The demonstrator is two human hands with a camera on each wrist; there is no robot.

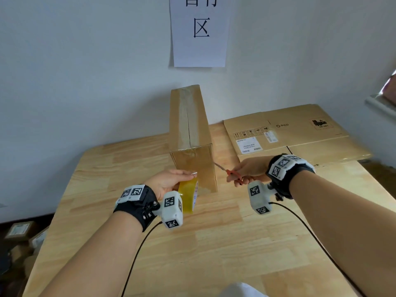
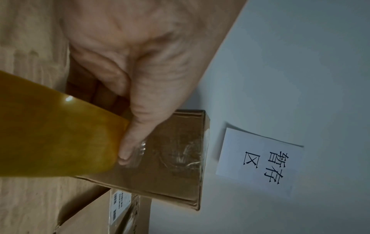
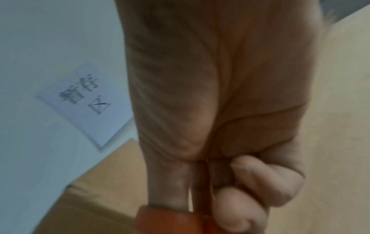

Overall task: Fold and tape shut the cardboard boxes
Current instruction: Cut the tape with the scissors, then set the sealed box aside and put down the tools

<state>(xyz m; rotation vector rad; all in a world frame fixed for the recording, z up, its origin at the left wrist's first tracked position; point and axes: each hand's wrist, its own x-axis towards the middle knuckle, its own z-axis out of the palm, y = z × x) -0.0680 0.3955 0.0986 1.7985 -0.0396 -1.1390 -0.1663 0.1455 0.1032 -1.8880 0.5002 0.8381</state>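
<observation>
A long cardboard box lies on the wooden table, its top seam covered with clear tape. My left hand grips a yellow tape roll just in front of the box's near end. In the left wrist view the thumb presses a loose clear tape end against the roll. My right hand holds red-handled scissors to the right of the box, blades pointing at its near right edge. The right wrist view shows fingers curled round the orange-red handle.
Flattened cardboard boxes with labels lie at the table's back right. A white paper sign hangs on the wall behind. Small boxes sit on the floor at the left. Cables trail from both wrist cameras across the table.
</observation>
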